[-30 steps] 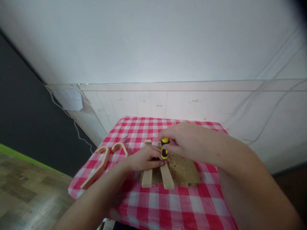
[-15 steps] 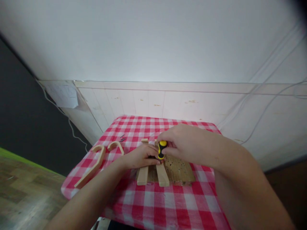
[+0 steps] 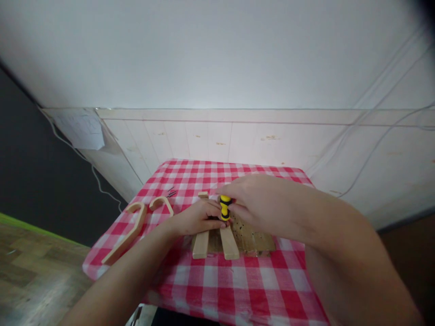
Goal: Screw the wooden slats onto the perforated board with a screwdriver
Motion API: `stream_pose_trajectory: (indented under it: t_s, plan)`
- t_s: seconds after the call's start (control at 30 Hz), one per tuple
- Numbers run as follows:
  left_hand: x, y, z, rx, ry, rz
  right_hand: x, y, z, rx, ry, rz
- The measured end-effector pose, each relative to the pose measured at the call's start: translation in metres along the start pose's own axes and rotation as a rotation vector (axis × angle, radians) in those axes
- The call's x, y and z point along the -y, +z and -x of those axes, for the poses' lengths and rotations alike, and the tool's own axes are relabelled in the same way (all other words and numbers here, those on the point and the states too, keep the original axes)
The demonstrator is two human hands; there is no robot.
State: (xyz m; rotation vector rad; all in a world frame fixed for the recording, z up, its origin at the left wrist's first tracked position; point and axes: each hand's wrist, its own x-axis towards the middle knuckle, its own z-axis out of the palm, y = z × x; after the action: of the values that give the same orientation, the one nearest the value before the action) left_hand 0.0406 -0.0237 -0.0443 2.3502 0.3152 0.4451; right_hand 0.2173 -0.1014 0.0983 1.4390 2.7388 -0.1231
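The right hand (image 3: 249,199) has its fingers wrapped round the yellow-and-black handle of a screwdriver (image 3: 224,209), which stands nearly upright, its lower end over the right of two pale wooden bars (image 3: 229,244). The exact contact of its tip is too small to make out. The left hand (image 3: 199,219) lies across the bars, fingertips just beside the screwdriver's lower end; whether those fingers pinch anything cannot be told. Both bars rest on a brown board (image 3: 253,240) pitted with dark holes, on a tabletop (image 3: 190,170) under a red-and-white checked tablecloth (image 3: 210,280). Left of the board lie two hook-shaped wooden pieces (image 3: 131,235), one partly hidden behind the left forearm. Thin dark screws or nails (image 3: 171,194) lie near them.
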Motion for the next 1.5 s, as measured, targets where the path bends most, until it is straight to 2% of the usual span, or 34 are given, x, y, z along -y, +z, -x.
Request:
stream_pose_trajectory:
  t_s: [0.07, 0.17, 0.23, 0.3, 0.4, 0.43, 0.5, 0.57, 0.63, 0.7, 0.8, 0.87, 0.93, 1.1, 1.17, 1.27, 1.33, 1.5]
  plan:
    - [-0.002, -0.001, -0.001, 0.011, 0.003, -0.01, -0.002, -0.003, -0.001, 0.009, 0.095, 0.06]
    - [-0.005, -0.002, -0.002, 0.03, -0.01, 0.005, -0.008, 0.0, -0.009, -0.143, 0.205, 0.179]
    - [-0.005, -0.002, -0.002, 0.027, -0.021, 0.017, -0.013, 0.003, -0.014, -0.213, 0.233, 0.168]
    - [-0.004, -0.002, -0.002, 0.019, -0.034, 0.012, -0.017, 0.005, -0.015, -0.185, 0.163, 0.075]
    - [-0.004, -0.001, -0.001, 0.018, -0.042, 0.003, -0.02, 0.004, -0.011, -0.078, -0.039, -0.059]
    - [-0.004, -0.001, -0.001, 0.017, -0.04, 0.007, -0.02, 0.003, -0.01, -0.054, -0.045, -0.05]
    - [-0.005, -0.001, -0.001, 0.02, -0.033, 0.025, -0.018, 0.002, -0.011, -0.043, 0.07, 0.051]
    - [-0.006, -0.001, -0.002, 0.031, -0.022, 0.053, -0.016, 0.004, -0.015, -0.087, 0.239, 0.175]
    - [-0.005, 0.0, -0.002, 0.034, -0.007, 0.079, -0.015, 0.007, -0.018, -0.117, 0.293, 0.203]
    - [-0.003, 0.0, -0.002, 0.023, 0.008, 0.089, -0.015, 0.007, -0.018, -0.117, 0.202, 0.114]
    - [-0.001, 0.0, -0.001, 0.029, 0.001, 0.066, -0.018, 0.004, -0.012, -0.075, -0.031, -0.08]
    - [-0.001, 0.0, -0.001, 0.031, -0.005, 0.036, -0.019, 0.001, -0.008, -0.043, -0.102, -0.124]
    - [-0.003, -0.001, -0.002, 0.03, -0.002, 0.022, -0.019, 0.001, -0.006, -0.043, -0.082, -0.077]
    - [-0.006, -0.001, -0.003, 0.034, -0.016, 0.067, -0.019, 0.008, -0.014, -0.17, 0.209, 0.14]
    - [-0.005, -0.001, -0.002, 0.023, -0.028, 0.071, -0.019, 0.008, -0.016, -0.175, 0.171, 0.07]
    - [-0.003, 0.0, -0.001, 0.01, -0.032, 0.073, -0.017, 0.006, -0.014, -0.127, -0.04, -0.049]
    - [-0.002, 0.0, 0.0, 0.007, -0.026, 0.079, -0.017, 0.004, -0.012, -0.107, -0.103, -0.047]
    - [-0.005, 0.0, -0.002, 0.01, -0.008, 0.071, -0.02, 0.008, -0.015, -0.161, 0.096, 0.076]
